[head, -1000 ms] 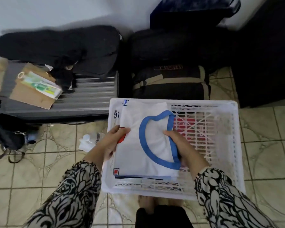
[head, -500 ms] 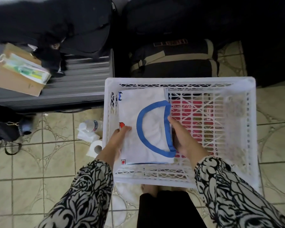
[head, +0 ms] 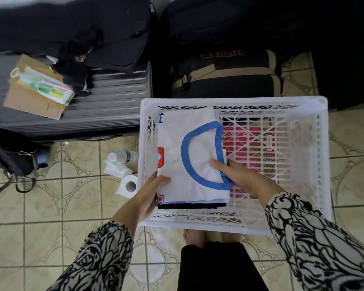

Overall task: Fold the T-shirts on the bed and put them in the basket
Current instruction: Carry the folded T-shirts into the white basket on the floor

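Step in hand: placing. Folded shirt (head: pixel 194 162) sits low in the left part of the basket (head: pixel 322 164). Left hand (head: pixel 147 198) pinches its near-left edge; right hand (head: pixel 237 175) clamps its right edge, thumb on top. Next, likely: set it flat on the basket floor, let go with both hands, keep the fold intact.

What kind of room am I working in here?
Probably a bedroom or guest room corner: patterned beige floor tiles, a grey ribbed hard-shell suitcase and black duffel bag with tan straps stacked by the wall.

T-shirt (head: pixel 194 156) in basket's (head: pixel 233 101) left half
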